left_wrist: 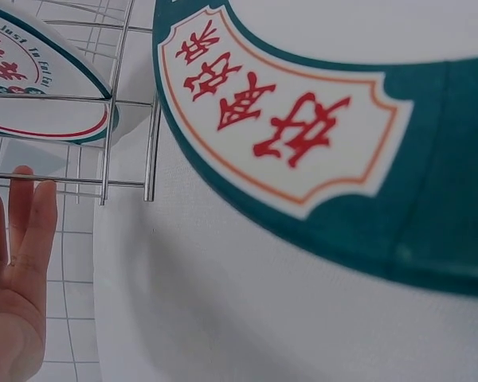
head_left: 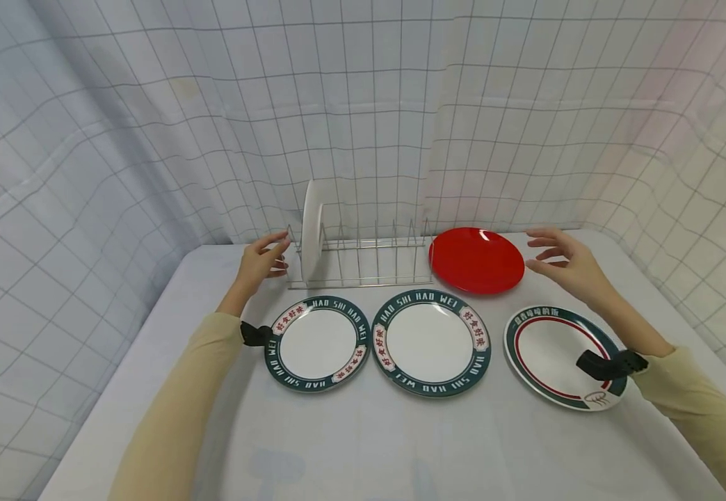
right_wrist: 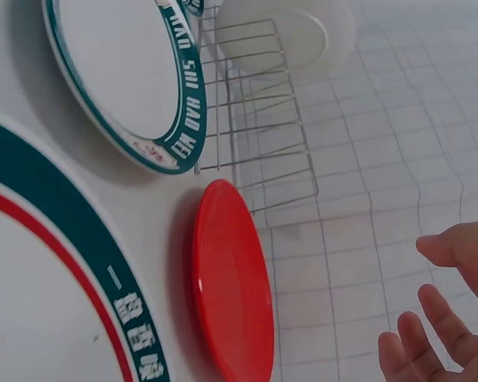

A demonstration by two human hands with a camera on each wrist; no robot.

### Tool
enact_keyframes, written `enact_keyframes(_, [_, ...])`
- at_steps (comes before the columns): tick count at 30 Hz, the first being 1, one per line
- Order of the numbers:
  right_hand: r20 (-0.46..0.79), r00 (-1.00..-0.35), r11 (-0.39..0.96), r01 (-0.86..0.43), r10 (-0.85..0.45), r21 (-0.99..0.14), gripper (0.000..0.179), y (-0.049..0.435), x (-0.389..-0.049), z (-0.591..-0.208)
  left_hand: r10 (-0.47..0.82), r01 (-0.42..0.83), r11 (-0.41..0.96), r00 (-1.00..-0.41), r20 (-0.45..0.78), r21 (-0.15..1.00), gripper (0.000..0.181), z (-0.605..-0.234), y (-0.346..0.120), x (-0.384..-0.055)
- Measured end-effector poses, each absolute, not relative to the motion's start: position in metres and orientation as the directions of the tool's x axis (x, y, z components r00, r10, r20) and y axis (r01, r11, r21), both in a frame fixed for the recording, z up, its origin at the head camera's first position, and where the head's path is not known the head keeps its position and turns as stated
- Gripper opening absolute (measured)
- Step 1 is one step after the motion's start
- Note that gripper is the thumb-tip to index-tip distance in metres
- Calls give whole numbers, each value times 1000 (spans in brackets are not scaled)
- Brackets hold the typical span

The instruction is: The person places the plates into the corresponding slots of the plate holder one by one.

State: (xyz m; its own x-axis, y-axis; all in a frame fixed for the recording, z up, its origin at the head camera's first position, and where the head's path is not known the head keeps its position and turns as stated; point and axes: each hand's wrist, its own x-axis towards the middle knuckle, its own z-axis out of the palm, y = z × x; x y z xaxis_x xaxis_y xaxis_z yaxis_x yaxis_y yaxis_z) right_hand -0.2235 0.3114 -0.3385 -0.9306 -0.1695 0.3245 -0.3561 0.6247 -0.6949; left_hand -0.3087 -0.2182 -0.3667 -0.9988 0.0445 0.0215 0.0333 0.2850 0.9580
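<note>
A wire dish rack point(head_left: 369, 284) stands at the back, with a plate point(head_left: 311, 233) upright in its left end; its printed face shows in the left wrist view. My left hand point(head_left: 264, 259) is at the rack's left end, fingers loosely extended. In the left wrist view the fingertips point(left_wrist: 45, 195) meet the lower wire; whether they press on it is unclear. To the right of the rack lies a red plate point(head_left: 477, 261). My right hand point(head_left: 563, 263) hovers just right of it, fingers spread and holding nothing.
Nearer on the white table lie a left green-rimmed plate point(head_left: 317, 344), a middle green-rimmed plate point(head_left: 429, 344) and, at right, a green-rimmed plate with a red ring point(head_left: 551, 355). The right wrist's black strap point(head_left: 610, 364) passes above the last. Checked curtains point(head_left: 369, 125) surround the table.
</note>
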Motion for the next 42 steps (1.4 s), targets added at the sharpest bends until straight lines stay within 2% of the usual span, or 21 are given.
enact_keyframes(6, [301,-934,647,-350,-190,-677,49,344,-211,-353,53,36,288,-998,22,957,52,-367,-219,-309])
enact_keyframes(13, [182,-950,691,-309,-253,-654,51,381,-198,-359,50,33,291,-999,19,956,51,-366,-218,-309])
enact_keyframes(22, [119,-951,725,-296,-286,-621,52,413,-185,-381,44,36,307,-999,24,951,51,-366,-217,-308])
enact_keyframes(42, [-58,-958,728,-173,-281,-663,56,438,-166,-419,45,46,327,-998,33,944,50,-365,-216,-305])
